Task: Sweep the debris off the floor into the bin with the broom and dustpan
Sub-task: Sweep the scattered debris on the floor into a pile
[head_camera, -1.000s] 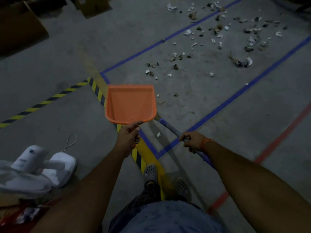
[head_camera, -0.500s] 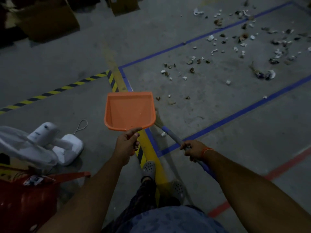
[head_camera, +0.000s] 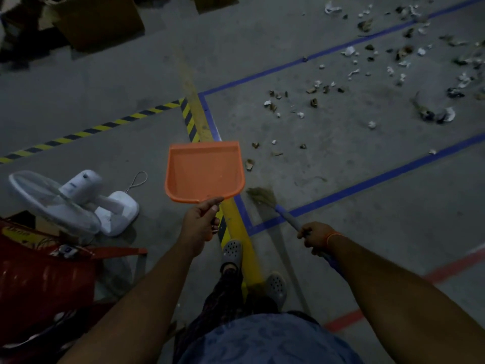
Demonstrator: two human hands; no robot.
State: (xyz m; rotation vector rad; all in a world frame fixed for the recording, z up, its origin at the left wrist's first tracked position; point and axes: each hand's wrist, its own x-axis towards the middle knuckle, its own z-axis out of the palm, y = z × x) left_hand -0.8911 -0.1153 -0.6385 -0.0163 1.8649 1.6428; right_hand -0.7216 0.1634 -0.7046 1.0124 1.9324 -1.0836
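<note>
My left hand (head_camera: 200, 222) grips the handle of an empty orange dustpan (head_camera: 204, 172), held level above the floor. My right hand (head_camera: 313, 236) holds the blue-grey shaft of a broom (head_camera: 287, 215); its straw head (head_camera: 259, 195) rests on the floor just right of the dustpan. Debris (head_camera: 315, 88), white paper scraps and brown dry bits, is scattered over the concrete inside a blue-taped rectangle (head_camera: 367, 183), ahead and to the right. No bin that I can name for sure is in view.
A white fan (head_camera: 78, 198) lies on the floor at left beside a red container (head_camera: 44, 282) with clutter. Cardboard boxes (head_camera: 102, 19) stand at the far left. Yellow-black hazard tape (head_camera: 86, 131) and a yellow line (head_camera: 236, 227) run underfoot; my feet (head_camera: 232, 252) straddle it.
The view has swung left and down: the debris has slid toward the upper right, the fan and red container have come into view. The broom head now shows beside the dustpan.
</note>
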